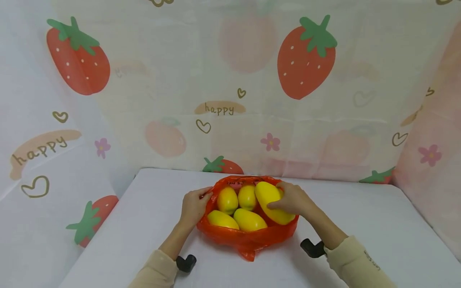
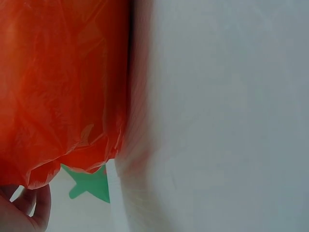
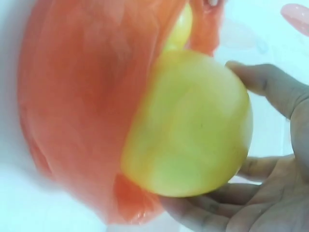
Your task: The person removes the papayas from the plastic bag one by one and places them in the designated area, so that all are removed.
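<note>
A red plastic bag (image 1: pixel 248 236) sits wide open on the table, with several yellow mangoes (image 1: pixel 251 220) inside. At its left rim, my left hand (image 1: pixel 193 206) pinches the plastic between thumb and fingers; the left wrist view shows these fingers (image 2: pixel 42 205) at the bag's edge. My right hand (image 1: pixel 293 199) grips a larger yellow mango (image 1: pixel 272 202) at the right side of the opening. In the right wrist view, thumb and fingers lie around opposite sides of that mango (image 3: pixel 193 125), which partly overlaps the bag (image 3: pixel 87 106). The undersides of the bagged mangoes are hidden.
The white table (image 1: pixel 151 204) extends on both sides of the bag. Behind it hangs a pale curtain (image 1: pixel 173 88) printed with strawberries and hearts. A black curved piece (image 1: pixel 186 264) shows by the left wrist, and another black piece (image 1: pixel 312 248) by the right wrist.
</note>
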